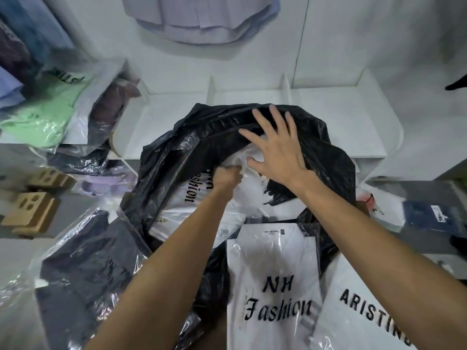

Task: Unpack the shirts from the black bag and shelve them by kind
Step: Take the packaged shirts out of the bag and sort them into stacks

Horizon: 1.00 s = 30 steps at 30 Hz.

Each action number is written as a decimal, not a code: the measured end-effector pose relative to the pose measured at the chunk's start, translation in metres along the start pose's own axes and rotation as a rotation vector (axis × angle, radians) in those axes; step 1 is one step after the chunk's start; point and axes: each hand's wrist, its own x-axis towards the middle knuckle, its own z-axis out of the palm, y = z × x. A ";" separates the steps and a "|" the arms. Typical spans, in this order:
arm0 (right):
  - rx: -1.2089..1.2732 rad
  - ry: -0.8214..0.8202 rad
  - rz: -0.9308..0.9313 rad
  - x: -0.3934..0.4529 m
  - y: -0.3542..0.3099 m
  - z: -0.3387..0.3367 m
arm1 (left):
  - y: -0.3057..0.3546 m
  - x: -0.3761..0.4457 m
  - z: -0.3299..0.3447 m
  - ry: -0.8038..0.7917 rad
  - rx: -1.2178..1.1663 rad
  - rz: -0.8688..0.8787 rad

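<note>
The black bag (202,137) lay on the floor in front of the white shelf (252,97), with its mouth opened toward the person and its long axis running from the person away to the shelf. Inside the mouth one packed white shirt (182,198) was visible, its printed word "fashion" turned sideways, so its long side followed the same direction. The left hand (227,176) was clenched around the clear wrapping of this shirt, deep in the mouth. The right hand (278,150) was released, with fingers spread and straight, and pressed on the upper lip of the bag, near the left hand.

Outside the bag I counted two white packs close to the person: one marked "NH Fashion" (275,286), upright to the viewer, lying over the near lip of the bag, and one marked "ARISTINO" (366,311), tilted, just beside it on the right. One dark shirt in clear plastic (83,269) lay on the left, touching the side of the bag. Two cardboard pieces (32,210) stood further left.

The shelf had thin dividers; the three compartments behind the bag showed bare white bottoms. The leftmost compartment held a green shirt pack (48,114) hanging over the front edge.
</note>
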 end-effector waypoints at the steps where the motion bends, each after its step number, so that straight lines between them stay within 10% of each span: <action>1: -0.016 -0.012 -0.010 0.004 0.000 -0.001 | 0.002 0.002 0.003 -0.022 -0.133 -0.056; 7: -0.023 -0.083 -0.067 0.012 0.001 -0.005 | -0.006 -0.005 0.003 0.139 -0.168 -0.039; 18: 0.351 -0.447 -0.288 0.024 0.008 -0.052 | 0.005 -0.092 -0.072 -0.275 0.023 0.486; 30: 0.808 -0.160 0.172 0.032 0.032 -0.179 | 0.142 -0.145 -0.115 -0.358 -0.035 0.973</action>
